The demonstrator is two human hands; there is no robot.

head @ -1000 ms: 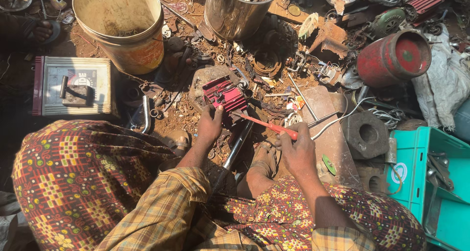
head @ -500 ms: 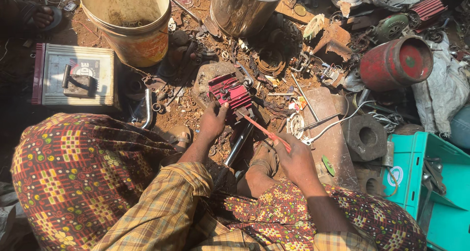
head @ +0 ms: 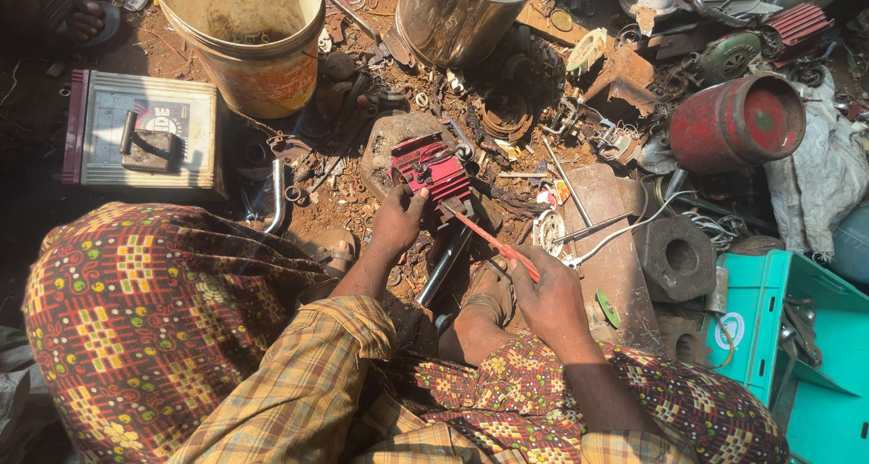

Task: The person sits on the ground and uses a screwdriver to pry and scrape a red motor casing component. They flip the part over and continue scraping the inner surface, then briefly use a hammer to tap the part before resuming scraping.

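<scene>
Harsh sunlight, hard dark shadows at near and far left, glare on steel drum (head: 457,16) and bucket rim (head: 240,43), sharp focus, slight wide-angle edge bending

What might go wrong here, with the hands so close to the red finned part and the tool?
1. The orange-handled tool in the right hand points toward the left hand, which steadies the red finned metal part; a slip could jab the fingers.
2. The part rests on a stone amid loose scrap, so it may shift.
</scene>
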